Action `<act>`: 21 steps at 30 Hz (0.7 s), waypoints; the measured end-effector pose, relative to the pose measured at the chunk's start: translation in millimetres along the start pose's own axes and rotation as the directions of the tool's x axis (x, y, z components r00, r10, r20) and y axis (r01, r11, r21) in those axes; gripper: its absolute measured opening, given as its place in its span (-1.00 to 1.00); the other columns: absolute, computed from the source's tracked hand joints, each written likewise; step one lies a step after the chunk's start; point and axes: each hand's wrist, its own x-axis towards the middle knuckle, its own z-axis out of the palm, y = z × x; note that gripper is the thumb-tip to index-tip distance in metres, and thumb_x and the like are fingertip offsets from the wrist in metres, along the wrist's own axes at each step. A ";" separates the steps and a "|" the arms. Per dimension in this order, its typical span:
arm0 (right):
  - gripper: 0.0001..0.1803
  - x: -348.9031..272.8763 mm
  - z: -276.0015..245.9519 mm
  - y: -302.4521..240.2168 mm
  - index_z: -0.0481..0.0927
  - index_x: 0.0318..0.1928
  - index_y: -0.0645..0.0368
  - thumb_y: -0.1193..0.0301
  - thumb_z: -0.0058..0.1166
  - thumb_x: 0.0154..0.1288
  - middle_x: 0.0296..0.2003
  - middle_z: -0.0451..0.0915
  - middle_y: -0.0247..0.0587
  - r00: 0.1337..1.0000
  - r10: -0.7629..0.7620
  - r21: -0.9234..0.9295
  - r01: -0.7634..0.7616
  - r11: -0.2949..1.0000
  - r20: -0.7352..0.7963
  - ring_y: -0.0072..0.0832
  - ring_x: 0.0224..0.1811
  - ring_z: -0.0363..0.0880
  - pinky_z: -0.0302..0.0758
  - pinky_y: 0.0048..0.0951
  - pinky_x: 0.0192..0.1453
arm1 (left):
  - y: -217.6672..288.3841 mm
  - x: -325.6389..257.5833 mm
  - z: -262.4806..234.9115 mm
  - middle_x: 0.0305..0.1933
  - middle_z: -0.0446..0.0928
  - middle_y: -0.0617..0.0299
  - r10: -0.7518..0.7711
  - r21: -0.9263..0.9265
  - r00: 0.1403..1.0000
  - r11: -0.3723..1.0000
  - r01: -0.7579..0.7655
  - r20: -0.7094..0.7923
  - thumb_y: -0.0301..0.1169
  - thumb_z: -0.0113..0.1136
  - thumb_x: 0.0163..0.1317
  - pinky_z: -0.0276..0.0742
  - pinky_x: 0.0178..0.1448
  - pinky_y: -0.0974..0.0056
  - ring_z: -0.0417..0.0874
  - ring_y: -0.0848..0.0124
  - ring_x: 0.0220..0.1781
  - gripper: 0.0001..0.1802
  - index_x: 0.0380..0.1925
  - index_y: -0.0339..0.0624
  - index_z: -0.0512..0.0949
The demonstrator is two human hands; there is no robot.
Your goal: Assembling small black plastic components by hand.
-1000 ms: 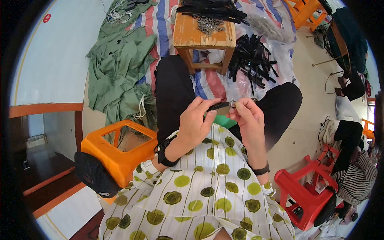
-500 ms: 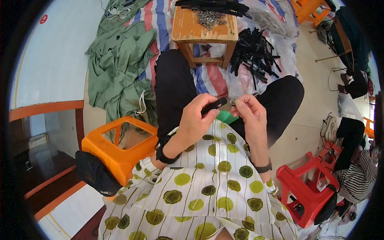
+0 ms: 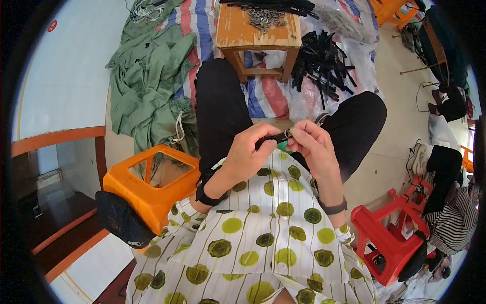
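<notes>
Over my lap, my left hand (image 3: 246,153) is closed around a black strap (image 3: 276,138), whose end sticks out past the thumb toward the right. Between the thumb and fingers of my right hand (image 3: 315,148) is a small metal ring (image 3: 287,133), held right at the strap's end. My fingers hide whether the strap passes through the ring. A bit of something green (image 3: 282,145) shows below the hands. In front, a wooden stool (image 3: 228,38) bears a heap of small metal rings (image 3: 264,21) and a bundle of black straps (image 3: 278,6).
A pile of black straps (image 3: 321,66) lies on plastic right of the wooden stool, over a striped sheet (image 3: 266,99). Green cloth (image 3: 149,81) spreads on the left. An orange stool (image 3: 152,177) stands at my left, a red stool (image 3: 379,238) at my right. Another person (image 3: 450,213) is at far right.
My right hand has moved slightly left, bringing the metal ring from a small gap away up to the strap's end. My left hand keeps its hold on the strap.
</notes>
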 end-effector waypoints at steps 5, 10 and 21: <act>-0.85 -0.2 -6.5 3.9 0.48 -0.30 0.21 0.37 0.04 0.25 -0.47 0.50 -0.38 0.982 0.121 0.164 -0.144 0.976 0.146 -0.67 -0.44 0.47 0.41 -0.67 -0.32 | -1.2 0.5 -5.9 -0.37 0.48 0.30 -0.143 -0.316 0.976 0.929 0.190 0.166 -0.57 0.02 0.15 0.33 -0.39 0.49 0.40 0.66 -0.46 -0.81 -0.21 -0.29 0.44; -0.86 -0.2 0.9 13.7 0.48 -0.30 0.21 0.38 0.03 0.25 -0.48 0.50 -0.39 0.973 0.189 0.128 -0.206 0.970 0.133 -0.68 -0.45 0.48 0.42 -0.68 -0.34 | -1.8 1.2 -8.7 -0.34 0.47 0.28 -0.128 -0.496 0.964 0.837 0.231 0.233 -0.54 0.07 0.15 0.40 -0.29 0.47 0.43 0.61 -0.38 -0.72 -0.14 -0.23 0.29; -0.78 -7.6 24.7 -0.1 0.51 -0.40 0.28 0.37 -0.03 0.31 -0.58 0.44 -0.43 0.978 -0.181 -0.392 0.126 0.911 -0.107 -0.73 -0.53 0.34 0.27 -0.66 -0.44 | -1.2 -2.0 3.4 -0.40 0.49 0.22 0.099 0.049 0.986 0.994 -0.093 -0.134 -0.52 0.25 -0.06 0.45 -0.27 0.41 0.51 0.50 -0.36 -0.75 -0.34 -0.22 0.44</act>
